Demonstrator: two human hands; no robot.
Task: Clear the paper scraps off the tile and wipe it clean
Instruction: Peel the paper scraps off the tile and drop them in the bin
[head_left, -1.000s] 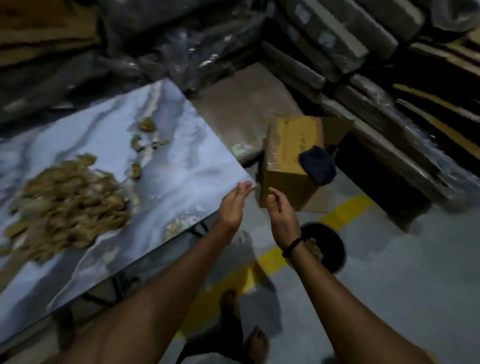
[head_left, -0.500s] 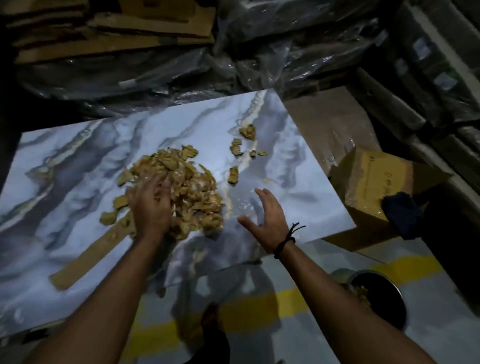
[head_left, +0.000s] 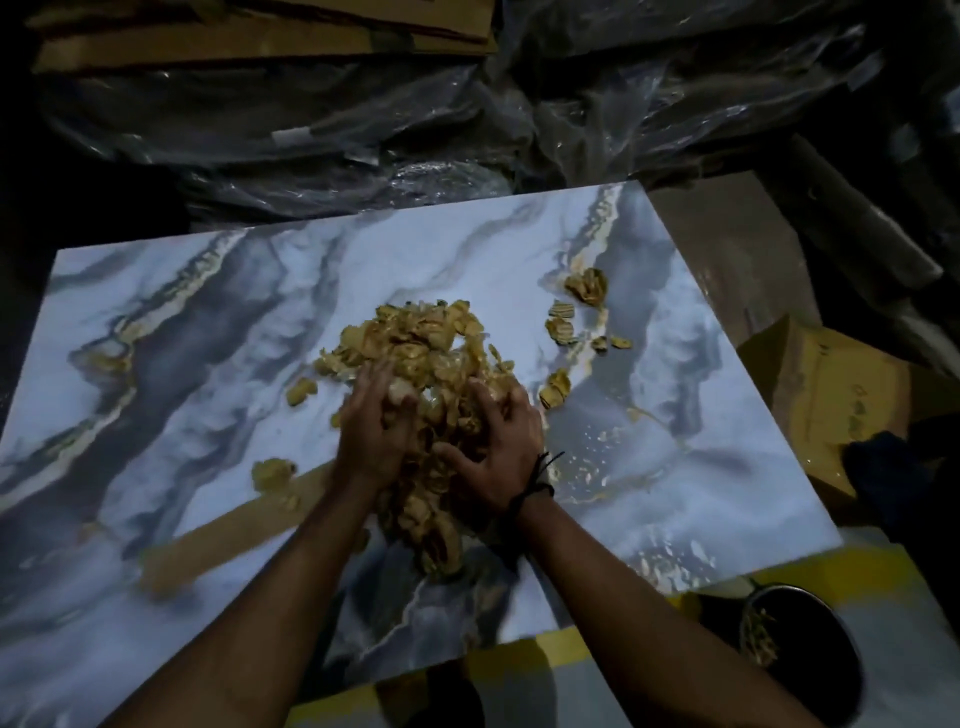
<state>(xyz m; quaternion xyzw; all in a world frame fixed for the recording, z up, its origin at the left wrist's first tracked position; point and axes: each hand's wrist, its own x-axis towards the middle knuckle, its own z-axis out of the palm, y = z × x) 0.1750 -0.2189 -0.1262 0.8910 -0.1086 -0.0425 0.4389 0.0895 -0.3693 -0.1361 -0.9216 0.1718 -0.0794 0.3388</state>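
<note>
pile of paper scraps (head_left: 415, 364) mid-frame on tile (head_left: 208, 364) | my left hand (head_left: 371, 431) and right hand (head_left: 498, 447) flank its near side, fingers spread, cupping scraps | pile runs away from me | bucket (head_left: 810, 670) lower right

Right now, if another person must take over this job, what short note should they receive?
Left hand and right hand: both pressed into the pile of paper scraps at the middle of the tile, gathering it.
Loose scraps lie apart to the right; a long strip lies at the left.
The black bucket on the floor already holds some scraps.
Left to do: remove the pile, the strays and the strip, then wipe the tile.
</note>
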